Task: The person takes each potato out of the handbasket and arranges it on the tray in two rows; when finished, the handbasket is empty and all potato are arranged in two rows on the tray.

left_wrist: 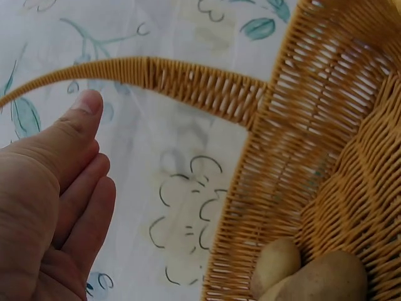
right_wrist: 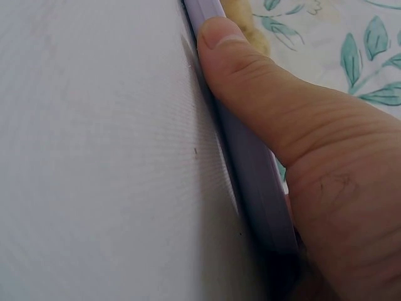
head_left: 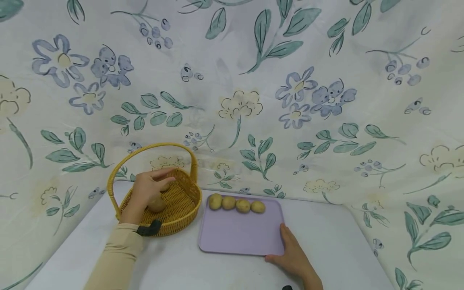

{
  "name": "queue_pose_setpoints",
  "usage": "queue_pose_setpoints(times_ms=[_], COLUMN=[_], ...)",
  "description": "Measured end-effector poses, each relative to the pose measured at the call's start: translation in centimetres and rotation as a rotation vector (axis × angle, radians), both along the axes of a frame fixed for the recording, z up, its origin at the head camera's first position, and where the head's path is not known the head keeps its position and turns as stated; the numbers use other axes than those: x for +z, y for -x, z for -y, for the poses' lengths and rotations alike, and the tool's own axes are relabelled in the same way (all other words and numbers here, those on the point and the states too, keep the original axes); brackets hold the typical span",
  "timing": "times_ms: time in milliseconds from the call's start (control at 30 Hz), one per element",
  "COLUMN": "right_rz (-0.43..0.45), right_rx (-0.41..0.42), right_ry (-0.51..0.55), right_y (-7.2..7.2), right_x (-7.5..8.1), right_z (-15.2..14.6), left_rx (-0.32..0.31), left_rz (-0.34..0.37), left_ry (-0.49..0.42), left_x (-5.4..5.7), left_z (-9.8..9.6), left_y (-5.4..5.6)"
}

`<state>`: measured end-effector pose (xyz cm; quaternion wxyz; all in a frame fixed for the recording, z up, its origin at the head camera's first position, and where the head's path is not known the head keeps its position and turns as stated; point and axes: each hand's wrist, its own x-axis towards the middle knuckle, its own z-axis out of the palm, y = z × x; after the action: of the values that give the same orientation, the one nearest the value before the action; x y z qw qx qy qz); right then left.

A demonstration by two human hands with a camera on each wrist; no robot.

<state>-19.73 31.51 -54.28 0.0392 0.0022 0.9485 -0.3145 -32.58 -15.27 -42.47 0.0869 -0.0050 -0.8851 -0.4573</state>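
Potatoes (head_left: 243,206), four in a row, lie along the far edge of the lilac tray (head_left: 241,233). My right hand (head_left: 295,255) clasps the tray's near right corner between thumb and fingers. Left of the tray, my left hand (head_left: 148,187) hangs over a wicker basket (head_left: 175,227) of more potatoes, fingers loosely extended, gripping nothing.

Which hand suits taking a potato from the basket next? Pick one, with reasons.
Probably the left hand: it hangs over the basket, close to the potatoes, apparently empty. The right hand is on the near right corner of the tray, farther away.
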Motion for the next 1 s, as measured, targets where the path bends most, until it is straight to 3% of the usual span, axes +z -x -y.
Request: queue_pose_setpoints(times_ms=[300, 633, 833, 1000], right_rz=[-0.02, -0.017, -0.011, -0.013], right_rx=[0.018, 0.006, 0.001, 0.009], right_ry=[-0.013, -0.013, -0.016, -0.011], right_y=[-0.1, -0.2, -0.4, -0.4], right_x=[0.5, 0.4, 0.6, 0.6], right_z=[0.0, 0.1, 0.1, 0.2], left_rx=[0.077, 0.124, 0.185, 0.199], left_rz=[0.004, 0.07, 0.091, 0.104], left_ry=[-0.01, 0.003, 0.03, 0.088], left_x=[-1.3, -4.1, -4.5, -4.8], left_z=[1.4, 2.7, 3.1, 3.3], left_y=[0.0, 0.0, 0.4, 0.4])
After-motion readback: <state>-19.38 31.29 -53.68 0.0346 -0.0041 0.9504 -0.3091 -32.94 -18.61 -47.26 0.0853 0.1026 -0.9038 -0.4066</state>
